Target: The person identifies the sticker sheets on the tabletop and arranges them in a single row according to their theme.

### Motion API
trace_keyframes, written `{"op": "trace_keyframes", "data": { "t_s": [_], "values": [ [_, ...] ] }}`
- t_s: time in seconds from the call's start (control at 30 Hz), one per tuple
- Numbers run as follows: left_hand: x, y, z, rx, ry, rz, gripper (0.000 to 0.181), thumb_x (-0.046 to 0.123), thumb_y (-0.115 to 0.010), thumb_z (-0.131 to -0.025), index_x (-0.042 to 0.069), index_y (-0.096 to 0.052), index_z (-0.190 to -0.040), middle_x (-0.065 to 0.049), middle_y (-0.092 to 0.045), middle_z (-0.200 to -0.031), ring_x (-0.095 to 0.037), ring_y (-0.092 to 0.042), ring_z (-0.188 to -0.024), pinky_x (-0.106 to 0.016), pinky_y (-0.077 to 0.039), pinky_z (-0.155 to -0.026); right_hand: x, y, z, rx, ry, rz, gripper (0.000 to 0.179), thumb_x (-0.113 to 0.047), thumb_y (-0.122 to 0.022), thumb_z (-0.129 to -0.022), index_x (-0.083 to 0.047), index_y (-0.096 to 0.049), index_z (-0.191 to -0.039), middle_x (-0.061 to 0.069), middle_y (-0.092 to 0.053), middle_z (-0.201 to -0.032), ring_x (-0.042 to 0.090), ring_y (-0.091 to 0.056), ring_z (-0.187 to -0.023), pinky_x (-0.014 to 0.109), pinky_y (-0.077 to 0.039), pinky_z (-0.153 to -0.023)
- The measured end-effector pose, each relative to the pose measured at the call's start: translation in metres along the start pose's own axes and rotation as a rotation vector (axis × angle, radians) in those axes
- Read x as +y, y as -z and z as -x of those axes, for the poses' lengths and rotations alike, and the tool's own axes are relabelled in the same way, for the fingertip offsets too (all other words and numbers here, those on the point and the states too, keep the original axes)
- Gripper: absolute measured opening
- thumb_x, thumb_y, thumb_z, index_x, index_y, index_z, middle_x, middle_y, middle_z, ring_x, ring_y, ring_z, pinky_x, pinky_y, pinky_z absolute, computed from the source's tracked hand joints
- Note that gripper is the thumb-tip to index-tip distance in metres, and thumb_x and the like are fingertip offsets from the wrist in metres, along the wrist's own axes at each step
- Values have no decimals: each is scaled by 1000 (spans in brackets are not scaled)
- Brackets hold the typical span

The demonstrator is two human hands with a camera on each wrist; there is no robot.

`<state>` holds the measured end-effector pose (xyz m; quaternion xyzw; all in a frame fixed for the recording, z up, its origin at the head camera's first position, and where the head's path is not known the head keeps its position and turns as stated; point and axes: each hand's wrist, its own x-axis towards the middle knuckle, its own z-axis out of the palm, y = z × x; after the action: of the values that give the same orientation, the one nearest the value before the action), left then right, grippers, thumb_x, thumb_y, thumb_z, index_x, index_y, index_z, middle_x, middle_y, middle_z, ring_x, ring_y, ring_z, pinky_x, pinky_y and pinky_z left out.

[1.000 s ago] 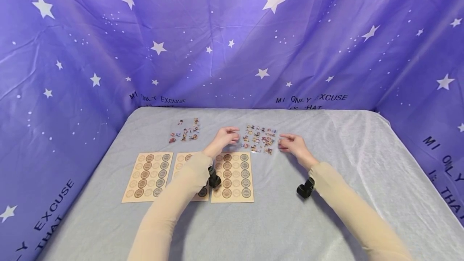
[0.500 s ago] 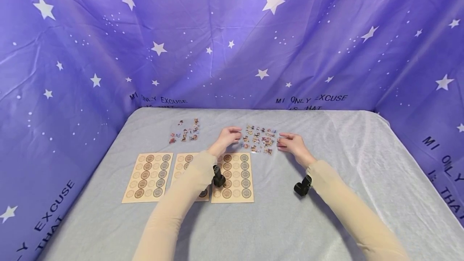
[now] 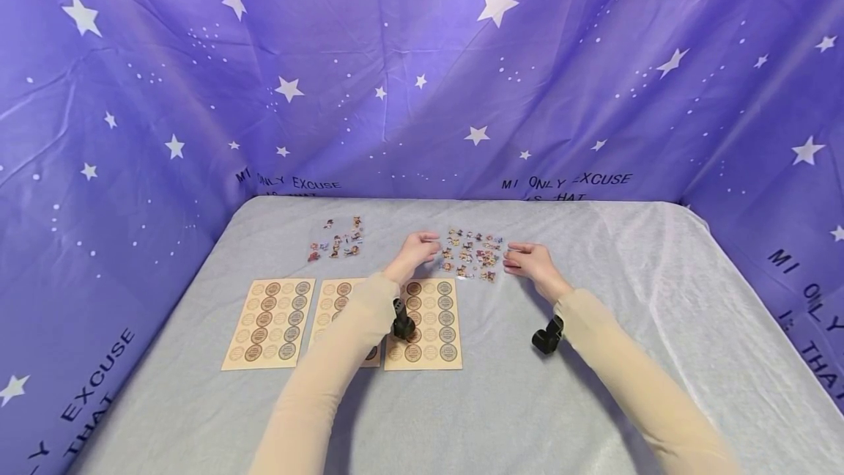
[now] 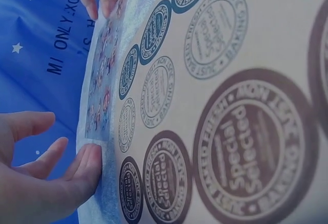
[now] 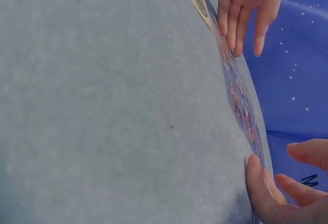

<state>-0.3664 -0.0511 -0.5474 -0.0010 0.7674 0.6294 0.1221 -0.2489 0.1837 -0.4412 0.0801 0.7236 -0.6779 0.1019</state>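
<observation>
A clear sheet of small colourful character stickers lies flat on the grey cloth, between the two hands. At its left edge is the left hand, fingers loosely bent and pointing right, fingertips right at the border. The right hand faces it from the opposite side, fingertips at the sheet's right edge. In the left wrist view, the left hand's fingers reach the near end of the sticker sheet, thumb apart. The right wrist view shows the right hand with relaxed, spread fingers at the sheet's edge.
Another clear sticker sheet, with fewer stickers, lies further left. Three beige sheets of round labels lie in a row nearer the person: a left one, a middle one partly under the left sleeve, and a right one. Purple star curtains surround the table.
The left hand has shifted slightly right and the right hand slightly left, both closer to the sticker sheet's edges. The sheets lie where they were.
</observation>
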Motion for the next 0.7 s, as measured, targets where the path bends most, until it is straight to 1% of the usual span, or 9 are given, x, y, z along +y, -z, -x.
{"op": "trace_keyframes", "data": {
  "t_s": [0.1,0.2,0.27,0.33,0.37,0.43,0.5,0.63,0.7],
  "values": [
    [-6,-3,-8,15,35,-42,33,12,-60,-80,7,-58,-112,-6,-58,-105,-17,-60,-87,-29,-52,-71,-2,-2,2,-12,-7,19,46,-1,-44,-88,16,-31,-128,34,-39,-124,15,-59,-84,23,-49,-79],
    [-26,-4,-29,12,17,-72,34,10,-59,-80,4,-56,-113,-10,-58,-105,-21,-61,-83,-29,-52,-68,-4,-2,2,-23,-28,22,46,0,-43,-88,15,-29,-129,33,-38,-126,20,-58,-92,25,-49,-81],
    [-43,-5,-47,4,26,-72,34,11,-60,-80,5,-55,-114,-10,-57,-106,-21,-62,-82,-29,-52,-68,-6,-3,2,-30,-39,24,46,0,-43,-89,15,-28,-130,33,-37,-127,22,-57,-95,25,-48,-82],
    [-66,-5,-71,-18,2,-43,34,10,-63,-77,6,-57,-110,-9,-58,-103,-20,-62,-77,-28,-52,-65,-6,-4,1,-30,-50,23,47,1,-43,-88,15,-28,-130,33,-37,-127,24,-56,-97,25,-48,-81],
    [-76,-5,-82,-25,5,-28,35,10,-64,-75,7,-57,-109,-8,-58,-104,-18,-63,-77,-27,-52,-65,-6,-4,1,-32,-51,26,47,1,-43,-88,15,-27,-130,33,-36,-127,25,-56,-98,25,-49,-81],
    [-96,-7,-103,-24,18,-3,36,8,-67,-72,9,-59,-106,-6,-58,-103,-16,-63,-77,-27,-53,-66,-6,-5,0,-32,-50,33,47,2,-42,-88,15,-27,-130,34,-37,-126,28,-55,-101,24,-49,-80],
    [-115,-10,-125,-2,22,-11,38,7,-68,-67,11,-60,-104,-5,-58,-103,-15,-63,-76,-27,-53,-65,-6,-5,0,-31,-51,44,47,3,-42,-87,15,-27,-130,34,-38,-125,29,-55,-101,24,-49,-79],
    [-149,-18,-164,68,31,-129,39,7,-69,-64,15,-63,-101,-2,-60,-101,-15,-62,-74,-29,-53,-61,-5,-6,0,-18,-46,57,47,5,-43,-86,16,-28,-129,36,-39,-122,21,-59,-89,22,-50,-76],
    [-157,-21,-175,96,27,-213,38,7,-70,-63,16,-64,-100,-1,-61,-101,-15,-61,-77,-30,-52,-61,-5,-7,-1,-5,-45,51,47,6,-44,-85,17,-29,-128,37,-40,-120,14,-60,-80,21,-51,-73]
  ]
}}
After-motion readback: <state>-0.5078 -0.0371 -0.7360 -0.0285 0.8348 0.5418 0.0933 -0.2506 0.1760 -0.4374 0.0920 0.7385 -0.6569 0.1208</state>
